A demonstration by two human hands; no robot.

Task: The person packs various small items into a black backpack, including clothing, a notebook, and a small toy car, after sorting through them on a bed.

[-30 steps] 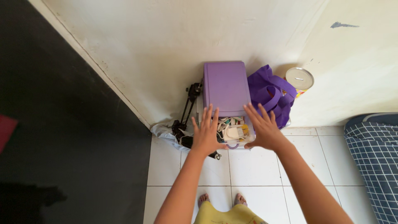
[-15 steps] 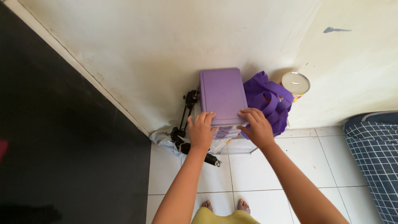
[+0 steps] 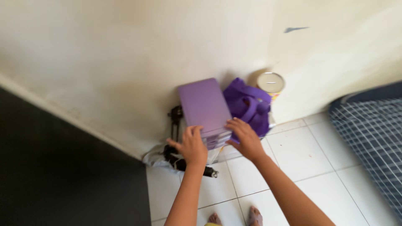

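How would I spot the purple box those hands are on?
Look where the cream wall meets the white tiled floor. The purple drawer box stands there, both hands at its front edge. Unlike the crumpled purple bag beside it, its top is flat and rigid.

- Left hand (image 3: pixel 191 146) sits at about 11 o'clock from the feet, back of the hand up, fingers curled loosely forward and the thumb stuck out toward 9 o'clock.
- Left forearm runs nearly straight up from 6 o'clock, bare, wrist unbent.
- Right hand (image 3: pixel 245 140) lies just at 3 o'clock of the left, palm down, fingers stretched flat and pointing toward 10 o'clock.
- Right forearm comes in from 5 o'clock on a slant, bare, thicker in view than the left.
- The two hands are near each other but apart.
- Bare toes of both feet (image 3: pixel 236 218) show at 6 o'clock, blurred.
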